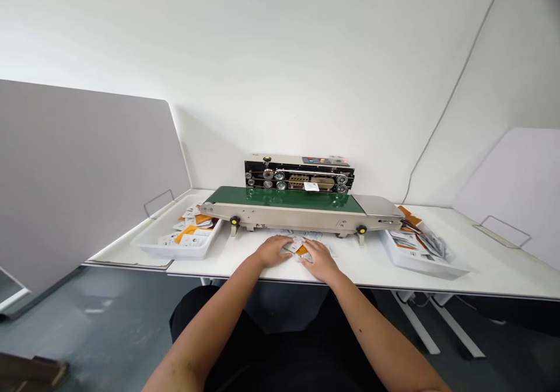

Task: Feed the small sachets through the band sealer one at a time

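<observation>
Small flat white-and-orange packets (pixel 301 251) lie on the table in front of me, between my two hands. My left hand (pixel 275 251) grips the packets at their left side, its fingers bent toward them. From the right, my right hand (pixel 320 260) holds the same packets, fingers over the far edge and thumb at the near side. Parts of the packets are hidden under the fingers. Just beyond, more flat printed packets (pixel 315 236) lie partly under the conveyor. One white packet (pixel 311 186) sits at the rollers of the band sealer (pixel 300 173).
A green conveyor belt (pixel 289 198) runs across the table before the sealer. At the left, a white bin (pixel 184 252) holds several packets; another bin (pixel 431 269) with packets stands at the right. Grey panels (pixel 87 170) flank the table (pixel 245 263). A cable (pixel 455 94) hangs along the wall.
</observation>
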The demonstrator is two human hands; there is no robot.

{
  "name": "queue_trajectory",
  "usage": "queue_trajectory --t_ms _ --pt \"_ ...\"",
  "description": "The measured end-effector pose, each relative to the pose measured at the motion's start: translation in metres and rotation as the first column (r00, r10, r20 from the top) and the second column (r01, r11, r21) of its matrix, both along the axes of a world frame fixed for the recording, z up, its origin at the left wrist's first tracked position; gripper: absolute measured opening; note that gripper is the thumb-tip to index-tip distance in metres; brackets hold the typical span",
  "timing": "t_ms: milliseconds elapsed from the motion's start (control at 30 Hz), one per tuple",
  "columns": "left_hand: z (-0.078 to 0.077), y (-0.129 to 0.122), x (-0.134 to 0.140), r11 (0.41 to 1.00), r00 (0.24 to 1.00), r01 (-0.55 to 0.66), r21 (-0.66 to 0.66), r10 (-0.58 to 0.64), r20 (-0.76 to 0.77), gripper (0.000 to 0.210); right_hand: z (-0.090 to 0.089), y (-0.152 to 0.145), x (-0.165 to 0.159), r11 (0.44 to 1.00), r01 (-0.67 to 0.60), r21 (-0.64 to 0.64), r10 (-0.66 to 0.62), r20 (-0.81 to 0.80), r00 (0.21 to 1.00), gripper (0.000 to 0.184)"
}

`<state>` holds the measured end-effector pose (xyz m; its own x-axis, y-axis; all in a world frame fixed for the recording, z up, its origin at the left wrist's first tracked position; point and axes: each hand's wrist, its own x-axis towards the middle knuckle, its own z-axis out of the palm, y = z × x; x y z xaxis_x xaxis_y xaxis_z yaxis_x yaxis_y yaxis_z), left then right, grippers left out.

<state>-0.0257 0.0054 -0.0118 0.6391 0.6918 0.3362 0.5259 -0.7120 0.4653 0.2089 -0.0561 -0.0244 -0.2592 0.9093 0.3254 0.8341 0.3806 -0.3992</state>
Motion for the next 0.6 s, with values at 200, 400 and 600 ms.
queue_trajectory --t_ms 200,400,600 --pt "0.001 0.006 0.003 0.996 0.998 0.067 0.065 -0.068 0.018 0.050 0.002 0.002 0.004 0.992 -0.082 -0.095 0.081 -0.018 0.997 0.055" --pt "0.015 0.003 0.001 0.998 0.981 0.044 0.038 -0.050 0.188 0.027 -0.002 0.003 0.005 0.998 -0.030 -0.060 0.027 -0.046 0.999 0.060" --pt "0.016 0.005 -0.005 0.992 0.910 -0.005 -0.123 0.055 0.411 0.030 0.003 0.003 -0.002 0.990 0.051 0.132 -0.025 -0.191 0.981 0.058"
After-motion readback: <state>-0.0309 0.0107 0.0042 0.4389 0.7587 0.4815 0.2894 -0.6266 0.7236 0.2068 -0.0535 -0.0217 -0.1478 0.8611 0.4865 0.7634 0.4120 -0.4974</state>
